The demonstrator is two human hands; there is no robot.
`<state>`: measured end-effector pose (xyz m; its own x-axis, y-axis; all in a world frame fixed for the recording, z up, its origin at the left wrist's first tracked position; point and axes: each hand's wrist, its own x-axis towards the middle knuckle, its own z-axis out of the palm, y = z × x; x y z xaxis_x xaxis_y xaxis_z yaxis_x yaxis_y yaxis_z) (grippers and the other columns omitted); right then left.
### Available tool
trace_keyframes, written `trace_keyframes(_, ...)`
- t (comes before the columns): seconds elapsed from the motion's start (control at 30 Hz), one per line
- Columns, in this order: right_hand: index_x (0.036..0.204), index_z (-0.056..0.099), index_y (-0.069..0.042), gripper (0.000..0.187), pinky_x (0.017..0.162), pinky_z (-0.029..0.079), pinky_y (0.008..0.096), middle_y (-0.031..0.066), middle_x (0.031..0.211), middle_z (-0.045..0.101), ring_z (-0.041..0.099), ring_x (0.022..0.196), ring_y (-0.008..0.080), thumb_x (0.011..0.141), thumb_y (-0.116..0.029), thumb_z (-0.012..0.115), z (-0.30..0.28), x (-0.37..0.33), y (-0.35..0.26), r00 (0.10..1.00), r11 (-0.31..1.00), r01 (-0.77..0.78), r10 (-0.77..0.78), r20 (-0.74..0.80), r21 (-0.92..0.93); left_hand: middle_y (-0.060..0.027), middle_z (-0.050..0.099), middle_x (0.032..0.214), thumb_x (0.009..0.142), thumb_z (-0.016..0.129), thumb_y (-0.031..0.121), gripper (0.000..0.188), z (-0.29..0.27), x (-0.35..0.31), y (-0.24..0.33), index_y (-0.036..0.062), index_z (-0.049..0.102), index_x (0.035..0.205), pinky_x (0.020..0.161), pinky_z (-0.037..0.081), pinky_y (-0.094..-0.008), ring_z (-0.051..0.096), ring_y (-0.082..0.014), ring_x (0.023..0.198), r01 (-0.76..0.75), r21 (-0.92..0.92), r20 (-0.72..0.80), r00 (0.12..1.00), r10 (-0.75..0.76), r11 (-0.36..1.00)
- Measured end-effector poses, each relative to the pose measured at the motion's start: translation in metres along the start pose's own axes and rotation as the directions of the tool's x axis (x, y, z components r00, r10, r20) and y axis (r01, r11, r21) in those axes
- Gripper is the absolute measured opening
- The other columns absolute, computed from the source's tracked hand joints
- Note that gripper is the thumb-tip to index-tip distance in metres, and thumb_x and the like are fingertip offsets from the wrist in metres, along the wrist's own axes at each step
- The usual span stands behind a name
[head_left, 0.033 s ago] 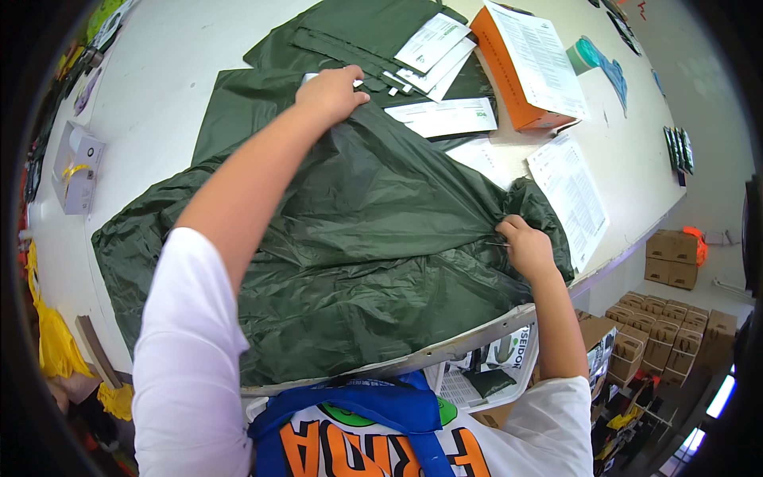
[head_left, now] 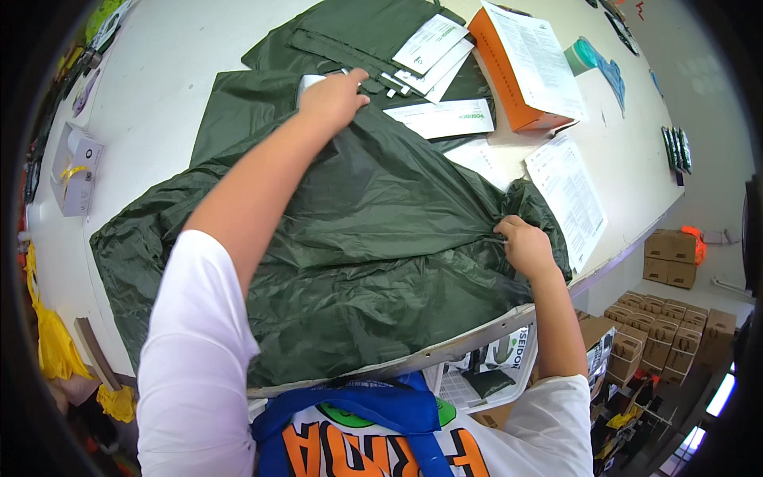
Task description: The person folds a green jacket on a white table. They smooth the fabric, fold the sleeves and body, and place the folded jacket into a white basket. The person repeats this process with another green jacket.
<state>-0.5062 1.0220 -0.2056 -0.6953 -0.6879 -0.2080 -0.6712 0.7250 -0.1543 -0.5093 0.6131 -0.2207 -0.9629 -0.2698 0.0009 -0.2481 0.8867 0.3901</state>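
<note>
A large sheet of thin, dark green waterproof fabric (head_left: 358, 187) lies wrinkled over the near part of the table. My left hand (head_left: 332, 99) reaches to its far edge with bent fingers closed on the fabric, which rises in a fold toward the thumb. Beside that hand a small white object (head_left: 310, 81) shows in part; its kind is hidden. At the right end, where the fabric bunches up, my right hand (head_left: 526, 245) pinches it, the fingertips partly buried in folds. Further back lie folded green pieces (head_left: 342, 36) with white labels.
White printed cards (head_left: 441, 118) and an orange box (head_left: 509, 79) with papers on top stand behind the fabric. A printed sheet (head_left: 568, 191) lies at right, a small white box (head_left: 78, 171) at left. Below the table edge is a white bin (head_left: 520, 381); cartons (head_left: 660, 334) stack at right.
My left hand has shifted very slightly, showing more of the small white object beside it. The right hand keeps its hold on the bunched fabric.
</note>
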Motion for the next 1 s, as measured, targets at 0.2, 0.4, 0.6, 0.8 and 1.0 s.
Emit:
trace_keyframes(0.2,0.105,0.065,-0.008,0.023,0.073,0.051,0.0350,0.0126,0.099,0.065,0.064,0.083,0.0294,0.086,-0.002,0.055,-0.039,0.052,-0.052,0.951,0.936,0.007,0.102,-0.291,0.353,-0.0142,0.056,0.120,0.085,0.062,0.019,0.040,-0.016,-0.085,-0.036,0.0111,0.054,0.123,0.093,0.043,-0.0408,0.052,-0.0335,0.110,-0.268,-0.109,-0.406,0.891,0.203,0.957)
trace_keyframes(0.4,0.135,0.048,-0.014,0.053,0.103,0.038,0.0395,0.0123,0.140,0.044,0.042,0.128,0.0327,0.085,0.005,0.053,0.017,0.127,-0.157,0.864,0.895,0.390,-0.275,-0.421,0.215,-0.0112,0.045,0.133,0.076,0.073,0.020,0.060,-0.068,-0.262,-0.120,0.0103,0.048,0.130,0.102,0.031,-0.0437,0.040,-0.0325,0.123,0.291,0.149,-0.568,0.808,-0.159,0.945)
trace_keyframes(0.6,0.143,0.037,-0.025,0.062,0.110,0.017,0.0550,0.0051,0.151,0.030,0.026,0.139,0.0322,0.086,-0.003,0.051,0.071,0.177,-0.192,0.928,0.983,0.163,-0.180,-0.326,-0.079,-0.0176,0.047,0.116,0.070,0.080,0.027,0.059,-0.044,-0.357,-0.200,0.0025,0.051,0.116,0.093,0.042,-0.0384,0.046,-0.0329,0.110,0.631,-0.422,-0.422,0.499,-0.757,0.651)
trace_keyframes(0.8,0.143,0.037,-0.030,0.054,0.109,0.015,0.0581,0.0010,0.152,0.029,0.022,0.141,0.0290,0.093,-0.014,0.050,0.080,0.202,-0.205,0.886,0.988,0.113,-0.149,-0.439,-0.106,-0.0099,0.059,0.098,0.089,0.061,0.012,0.021,-0.033,-0.335,-0.215,0.0023,0.058,0.107,0.070,0.053,-0.0290,0.060,-0.0186,0.082,0.369,-0.551,-0.552,0.512,-0.659,0.748)
trace_keyframes(1.0,0.144,0.035,-0.031,0.058,0.109,0.014,0.0575,-0.0030,0.152,0.030,0.023,0.142,0.0249,0.091,-0.011,0.050,0.095,0.210,-0.209,0.910,0.996,0.037,-0.068,-0.408,-0.084,-0.0113,0.059,0.096,0.079,0.072,0.015,0.025,-0.025,-0.334,-0.225,0.0031,0.057,0.096,0.085,0.045,-0.0381,0.054,-0.0303,0.098,0.459,-0.392,-0.546,0.581,-0.603,0.797)
